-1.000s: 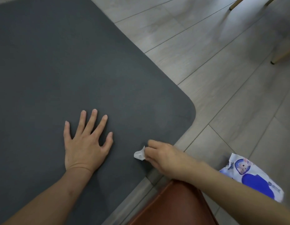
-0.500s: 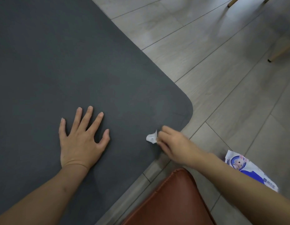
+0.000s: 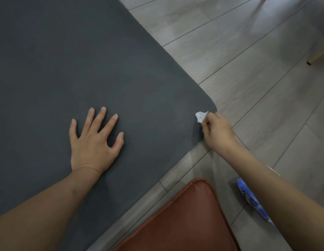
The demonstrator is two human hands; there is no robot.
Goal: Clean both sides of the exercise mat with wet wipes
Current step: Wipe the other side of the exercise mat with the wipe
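At the mat's (image 3: 85, 60) rounded corner, a crumpled wipe (image 3: 201, 116) is pinched by the right hand (image 3: 218, 133); the mat's unwiped expanse stretches toward ten o'clock, pinned by the flat, spread left hand (image 3: 95, 142).

home | wood-look floor (image 3: 248, 78) | chair leg (image 3: 318, 56) | cushion (image 3: 184, 218)

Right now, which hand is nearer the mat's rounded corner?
Right. The right hand pinches the wet wipe beside the rounded corner of the mat; the left hand presses flat well inboard.
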